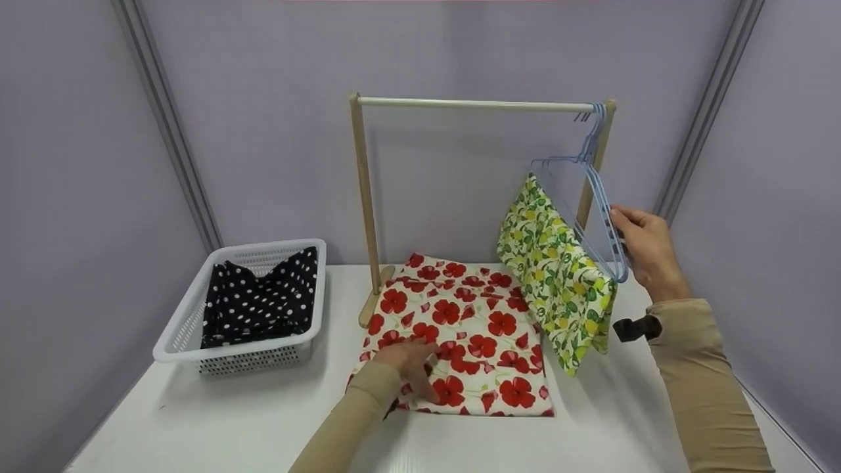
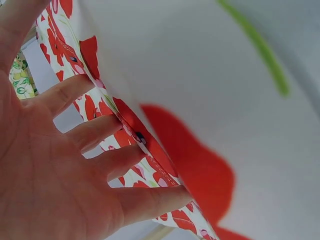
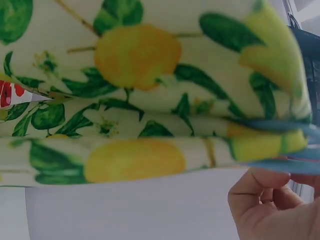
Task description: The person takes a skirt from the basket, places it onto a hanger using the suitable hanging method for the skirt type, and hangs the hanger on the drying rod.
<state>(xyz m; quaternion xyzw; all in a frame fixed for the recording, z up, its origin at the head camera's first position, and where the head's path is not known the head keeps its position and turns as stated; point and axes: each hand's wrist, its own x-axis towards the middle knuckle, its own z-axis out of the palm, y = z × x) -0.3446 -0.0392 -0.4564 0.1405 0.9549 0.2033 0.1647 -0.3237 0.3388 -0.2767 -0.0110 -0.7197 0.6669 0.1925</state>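
Right hand (image 1: 647,249): thumb and fingers curled, pinching the blue hangers (image 1: 600,197) by their side. Left hand (image 1: 407,364): fingers extended and spread, touching the poppy-print cloth (image 1: 470,322) without grasping it, as I read my left wrist feed. Landmark: the rack (image 1: 473,103). Hangers: hooked at the rack's right end. Lemon-print cloth (image 1: 558,276): draped from a hanger, below the rack's right end. Poppy-print cloth: flat on the white table (image 1: 230,420), beneath and in front of the rack. Basket (image 1: 243,348): I list it left of the rack, containing a black polka-dot cloth (image 1: 263,309).
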